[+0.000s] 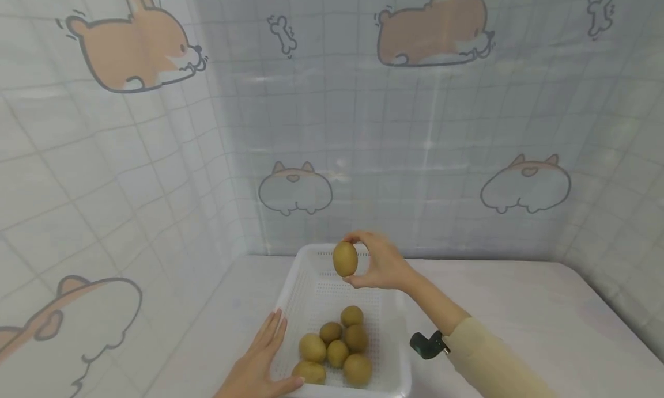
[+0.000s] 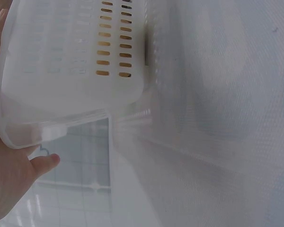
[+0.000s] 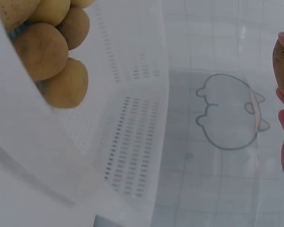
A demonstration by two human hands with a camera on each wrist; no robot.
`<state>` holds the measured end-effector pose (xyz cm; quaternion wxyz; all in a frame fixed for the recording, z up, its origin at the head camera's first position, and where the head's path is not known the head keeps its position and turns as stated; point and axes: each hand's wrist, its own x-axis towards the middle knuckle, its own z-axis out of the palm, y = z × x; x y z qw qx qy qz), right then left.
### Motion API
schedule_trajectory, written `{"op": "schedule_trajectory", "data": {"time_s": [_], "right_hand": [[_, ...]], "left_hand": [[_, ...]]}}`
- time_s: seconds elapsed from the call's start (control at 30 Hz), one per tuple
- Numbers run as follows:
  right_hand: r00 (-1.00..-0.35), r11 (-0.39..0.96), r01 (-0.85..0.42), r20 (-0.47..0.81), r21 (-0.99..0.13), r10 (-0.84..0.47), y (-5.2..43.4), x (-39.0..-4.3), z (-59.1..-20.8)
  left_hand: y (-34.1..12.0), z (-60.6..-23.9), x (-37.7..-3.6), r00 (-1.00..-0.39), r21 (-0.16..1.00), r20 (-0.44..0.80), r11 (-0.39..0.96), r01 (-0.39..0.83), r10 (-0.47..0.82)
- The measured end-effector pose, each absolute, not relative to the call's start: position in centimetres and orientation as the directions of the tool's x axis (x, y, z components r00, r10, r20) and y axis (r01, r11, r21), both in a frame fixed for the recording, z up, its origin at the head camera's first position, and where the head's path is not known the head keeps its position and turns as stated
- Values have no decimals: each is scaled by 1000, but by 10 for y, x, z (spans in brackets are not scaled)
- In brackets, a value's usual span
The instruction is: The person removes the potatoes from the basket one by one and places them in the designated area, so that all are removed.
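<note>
one potato [image 1: 344, 259] pinched above the white basket [image 1: 385, 329]

Left hand [image 2: 9, 177] against white basket [image 2: 61, 87]

A pale, grid-lined back wall [image 1: 358, 127] rises behind the far edge of the worktop [image 1: 503, 306] as I watch from afar — cartoon dogs [image 1: 433, 32] and bones [image 1: 283, 35] printed high, outlined dog rumps [image 1: 525, 188] low. A matching left wall [image 1: 109, 196] follows the worktop's left edge; a right wall [image 1: 633, 156] stands past its far right corner. I see soft light — faint glossy streaks [image 1: 429, 124] down the back.
</note>
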<state>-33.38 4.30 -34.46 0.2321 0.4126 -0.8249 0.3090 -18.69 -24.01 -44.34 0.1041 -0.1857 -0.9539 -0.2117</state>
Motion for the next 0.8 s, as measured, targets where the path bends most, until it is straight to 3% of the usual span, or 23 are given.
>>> {"op": "schedule_trajectory", "data": {"time_s": [0.23,0.57,0.8], "right_hand": [[-515,453,-844,669,-286,-536,61,-338,-346],[-488,465,-851,691,-243,-533,89,-345,-342],[-509,498,-834,679,-237,-529,112,-352,-338]], "left_hand": [[-235,-450,-190,-892,316,333,855,412,306],[-227,-450,-193,-907,334,314,862,382,281],[-223,-449,-195,-911,334,312,866,372,271]]}}
